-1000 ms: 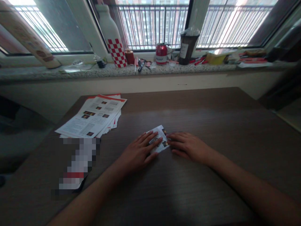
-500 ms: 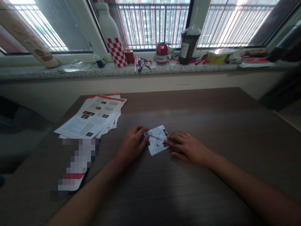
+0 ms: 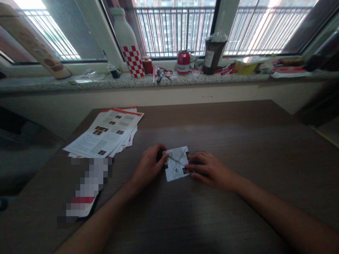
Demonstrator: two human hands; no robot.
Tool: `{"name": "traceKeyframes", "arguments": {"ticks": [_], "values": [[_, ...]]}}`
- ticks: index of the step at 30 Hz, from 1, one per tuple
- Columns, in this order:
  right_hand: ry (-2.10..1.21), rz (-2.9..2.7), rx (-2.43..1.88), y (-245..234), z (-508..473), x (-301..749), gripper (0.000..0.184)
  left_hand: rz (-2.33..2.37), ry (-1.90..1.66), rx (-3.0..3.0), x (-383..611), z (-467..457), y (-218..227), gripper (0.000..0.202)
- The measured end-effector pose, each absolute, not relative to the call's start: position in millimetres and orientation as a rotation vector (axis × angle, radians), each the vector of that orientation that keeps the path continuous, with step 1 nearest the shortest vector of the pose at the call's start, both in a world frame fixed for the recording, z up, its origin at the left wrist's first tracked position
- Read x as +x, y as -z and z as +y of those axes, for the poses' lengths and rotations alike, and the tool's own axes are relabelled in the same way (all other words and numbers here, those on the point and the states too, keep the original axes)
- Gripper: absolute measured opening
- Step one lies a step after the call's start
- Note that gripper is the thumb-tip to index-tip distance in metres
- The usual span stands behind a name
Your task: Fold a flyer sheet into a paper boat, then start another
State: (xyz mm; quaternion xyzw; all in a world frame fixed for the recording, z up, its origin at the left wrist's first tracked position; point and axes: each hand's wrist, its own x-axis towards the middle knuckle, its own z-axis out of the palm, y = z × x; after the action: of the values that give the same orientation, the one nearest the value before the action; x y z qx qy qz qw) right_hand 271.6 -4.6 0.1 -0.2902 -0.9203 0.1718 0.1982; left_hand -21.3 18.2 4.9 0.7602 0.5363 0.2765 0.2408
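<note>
A small folded square of printed paper lies on the dark wooden table, its flaps meeting in diagonal creases. My left hand is curled at the paper's left edge, fingertips pinching that side. My right hand rests on the paper's right edge with its fingers pressed flat together on it.
A stack of printed leaflets lies at the table's left. A blurred-out item sits nearer the left front edge. On the stone windowsill stand a red-checked bottle, a red can and a dark cup.
My left hand slid off the top of the paper to its left edge and curled. The paper now shows its creased flaps and has turned slightly. My right hand stayed at the right edge.
</note>
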Motion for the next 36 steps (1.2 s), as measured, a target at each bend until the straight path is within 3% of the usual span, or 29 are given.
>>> {"name": "traceKeyframes", "arguments": {"ticks": [6, 11, 15, 36], "values": [[-0.623, -2.227, -0.943, 2.3, -6.1, 269.5, 0.024, 1.25, -0.873, 1.708, -14.0, 10.9, -13.4, 0.02], [-0.865, -1.82, -1.172, -0.4, -4.4, 263.0, 0.035, 1.183, -0.87, 1.628, -5.7, 4.8, -14.0, 0.022], [-1.033, -1.774, -1.26, -0.6, -2.1, 261.4, 0.024, 1.136, -0.862, 1.569, 0.1, -0.6, -14.1, 0.022], [-0.988, -1.787, -1.347, -8.2, -1.8, 264.8, 0.023, 1.14, -0.83, 1.386, 0.0, -1.5, -13.1, 0.027]]}}
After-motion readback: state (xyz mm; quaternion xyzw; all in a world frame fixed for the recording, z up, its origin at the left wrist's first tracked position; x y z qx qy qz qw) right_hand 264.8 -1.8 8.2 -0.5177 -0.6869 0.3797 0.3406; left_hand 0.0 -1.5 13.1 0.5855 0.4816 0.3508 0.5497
